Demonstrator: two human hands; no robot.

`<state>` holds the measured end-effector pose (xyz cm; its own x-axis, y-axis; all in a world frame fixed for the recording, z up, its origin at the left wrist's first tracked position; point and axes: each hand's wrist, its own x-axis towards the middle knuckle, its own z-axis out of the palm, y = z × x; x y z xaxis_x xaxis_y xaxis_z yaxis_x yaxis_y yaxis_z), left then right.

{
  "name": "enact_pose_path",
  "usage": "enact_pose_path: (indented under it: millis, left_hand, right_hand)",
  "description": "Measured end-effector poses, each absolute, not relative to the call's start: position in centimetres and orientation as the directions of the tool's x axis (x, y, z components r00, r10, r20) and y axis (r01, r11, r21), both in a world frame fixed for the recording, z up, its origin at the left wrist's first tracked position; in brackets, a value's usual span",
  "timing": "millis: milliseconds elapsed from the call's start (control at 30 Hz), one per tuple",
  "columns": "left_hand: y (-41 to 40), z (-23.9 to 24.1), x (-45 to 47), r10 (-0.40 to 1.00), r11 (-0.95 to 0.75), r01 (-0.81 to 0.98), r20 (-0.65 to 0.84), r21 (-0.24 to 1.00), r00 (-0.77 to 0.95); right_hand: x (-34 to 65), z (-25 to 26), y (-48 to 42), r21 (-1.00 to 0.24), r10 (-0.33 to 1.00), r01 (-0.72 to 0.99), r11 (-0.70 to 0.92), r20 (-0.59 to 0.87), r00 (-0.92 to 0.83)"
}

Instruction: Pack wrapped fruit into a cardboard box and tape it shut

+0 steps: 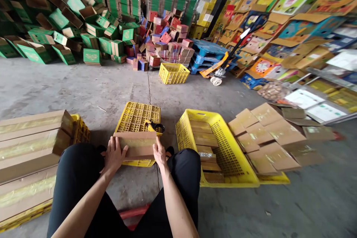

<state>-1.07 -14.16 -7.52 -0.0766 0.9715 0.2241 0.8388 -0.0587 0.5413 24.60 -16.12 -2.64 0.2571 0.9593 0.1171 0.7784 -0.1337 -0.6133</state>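
A long cardboard box with clear tape along its top rests on an upturned yellow crate between my knees. My left hand grips the box's left end, fingers over the top and thumb pointing inward. At the other end, my right hand holds the side, with its index finger along the edge. Just behind the box, a yellow and black tape dispenser lies on the crate. The undersides of both hands are hidden.
Long taped boxes are stacked on a yellow crate at my left. To my right stands a yellow crate partly filled with boxes, beside flattened cardboard. Farther off are another yellow crate, a pallet jack and heaped green boxes.
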Motion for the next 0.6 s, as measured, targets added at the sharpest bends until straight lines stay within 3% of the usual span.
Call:
enact_pose_path:
  millis: [233,600]
  left_hand:
    - [-15.7,-7.6,1.0,0.941,-0.278,0.878,0.295,0.39,0.167]
    - [-17.4,-5.9,4.1,0.873,-0.46,0.837,0.323,0.297,0.365]
  right_hand:
    - [24.2,-2.1,-17.0,-0.889,0.914,0.433,-0.149,0.044,0.403]
    - [24.7,-3.1,-16.8,-0.857,0.929,0.447,-0.256,-0.092,0.357]
